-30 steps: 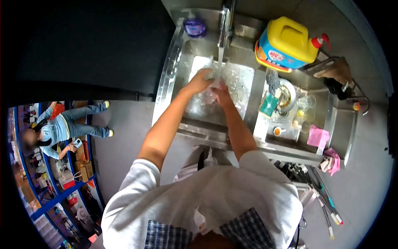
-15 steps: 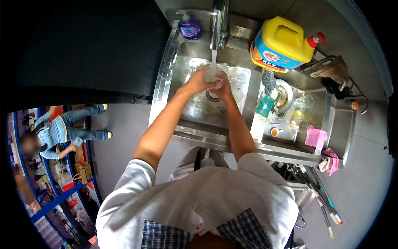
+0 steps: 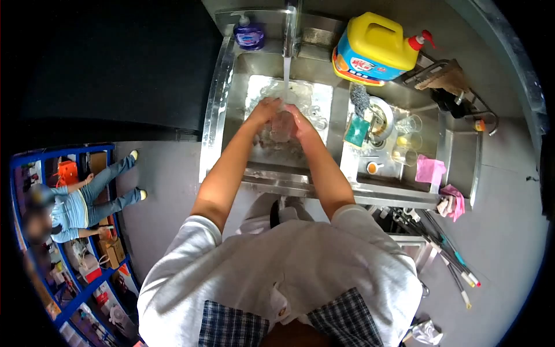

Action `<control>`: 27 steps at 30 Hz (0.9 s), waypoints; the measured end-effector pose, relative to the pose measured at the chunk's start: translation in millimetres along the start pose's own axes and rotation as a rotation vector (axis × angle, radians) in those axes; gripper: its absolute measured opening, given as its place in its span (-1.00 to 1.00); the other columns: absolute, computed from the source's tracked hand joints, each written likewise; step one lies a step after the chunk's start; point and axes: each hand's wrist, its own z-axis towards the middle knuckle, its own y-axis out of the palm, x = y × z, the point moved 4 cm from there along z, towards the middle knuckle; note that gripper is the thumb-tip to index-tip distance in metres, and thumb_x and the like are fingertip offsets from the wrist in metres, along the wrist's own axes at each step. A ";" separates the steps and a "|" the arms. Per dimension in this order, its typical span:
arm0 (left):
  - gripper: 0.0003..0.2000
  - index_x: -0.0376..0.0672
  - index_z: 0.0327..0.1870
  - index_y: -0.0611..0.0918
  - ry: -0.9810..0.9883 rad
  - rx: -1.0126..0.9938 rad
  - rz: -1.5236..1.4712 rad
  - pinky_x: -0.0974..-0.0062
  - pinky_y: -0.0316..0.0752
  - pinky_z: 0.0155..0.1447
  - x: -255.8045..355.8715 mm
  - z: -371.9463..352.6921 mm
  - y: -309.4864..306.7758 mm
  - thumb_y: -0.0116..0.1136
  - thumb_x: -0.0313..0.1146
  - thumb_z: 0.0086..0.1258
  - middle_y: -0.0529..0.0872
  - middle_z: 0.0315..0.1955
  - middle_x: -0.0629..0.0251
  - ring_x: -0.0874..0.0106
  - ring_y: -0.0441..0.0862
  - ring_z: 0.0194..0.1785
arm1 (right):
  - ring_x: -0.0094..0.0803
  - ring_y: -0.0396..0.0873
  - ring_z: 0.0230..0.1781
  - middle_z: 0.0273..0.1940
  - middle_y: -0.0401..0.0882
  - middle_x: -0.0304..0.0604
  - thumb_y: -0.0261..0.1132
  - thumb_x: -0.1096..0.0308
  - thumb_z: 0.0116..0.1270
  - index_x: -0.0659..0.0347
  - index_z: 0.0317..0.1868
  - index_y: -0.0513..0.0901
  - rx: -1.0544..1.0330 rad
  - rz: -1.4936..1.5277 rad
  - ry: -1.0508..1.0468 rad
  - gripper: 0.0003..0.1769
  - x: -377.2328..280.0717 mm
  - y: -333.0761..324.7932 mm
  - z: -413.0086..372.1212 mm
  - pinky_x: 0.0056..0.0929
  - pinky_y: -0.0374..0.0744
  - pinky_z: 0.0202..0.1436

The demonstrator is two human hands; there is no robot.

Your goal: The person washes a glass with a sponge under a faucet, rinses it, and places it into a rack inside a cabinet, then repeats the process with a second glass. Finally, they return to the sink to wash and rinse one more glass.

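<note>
Over the left basin of the steel sink [image 3: 234, 110], a clear cup [image 3: 282, 127] sits between my two hands, blurred by water. My left hand [image 3: 264, 112] curls round its left side, and my right hand [image 3: 300, 122] closes on its right side. Just above them a stream of water [image 3: 287, 75] runs down from the chrome tap [image 3: 289, 40] onto the fingers and cup. Some fingertips are hidden by the splash.
A purple soap bottle [image 3: 248, 34] stands behind the basin, and a big yellow detergent jug [image 3: 376, 46] beside it. The right basin holds a green sponge [image 3: 356, 130], steel scourer [image 3: 359, 99], white bowl [image 3: 386, 115] and several clear cups [image 3: 409, 124]. Another person [image 3: 72, 205] stands by shelves at left.
My hands have moved toward me with the cup, which now tips its wall outward below the stream. Water spreads more across the basin. The view has shifted slightly.
</note>
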 end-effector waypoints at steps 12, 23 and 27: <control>-0.66 -0.05 -0.04 0.58 -0.078 -0.318 -0.447 0.29 0.60 -0.23 43.7 21.8 25.4 0.05 -0.01 0.36 0.68 -0.18 0.27 0.40 0.65 -0.15 | -0.12 0.59 -0.18 -0.16 0.60 -0.13 0.06 -0.24 0.31 0.01 -0.07 0.58 0.348 0.118 0.076 -0.48 -41.2 32.9 17.4 0.09 0.61 -0.13; -0.57 -0.09 0.11 0.51 -0.570 -0.612 -0.552 -0.26 0.48 0.00 46.3 28.6 19.4 -0.03 0.03 0.42 0.62 -0.01 0.05 -0.08 0.57 0.00 | -0.17 0.61 -0.34 -0.23 0.65 -0.19 0.19 -0.25 0.11 -0.02 -0.13 0.62 0.589 -0.122 0.000 -0.47 -52.1 29.8 25.8 -0.03 0.61 -0.31; -0.57 -0.08 0.09 0.54 -0.181 -0.774 -0.272 0.06 0.55 0.02 37.2 44.9 17.7 0.06 0.03 0.38 0.67 -0.05 0.22 0.25 0.66 -0.08 | -0.24 0.58 -0.23 -0.12 0.60 -0.14 0.12 -0.43 0.13 0.10 0.05 0.57 0.576 -0.803 -0.155 -0.21 -83.8 0.6 19.4 -0.18 0.53 -0.33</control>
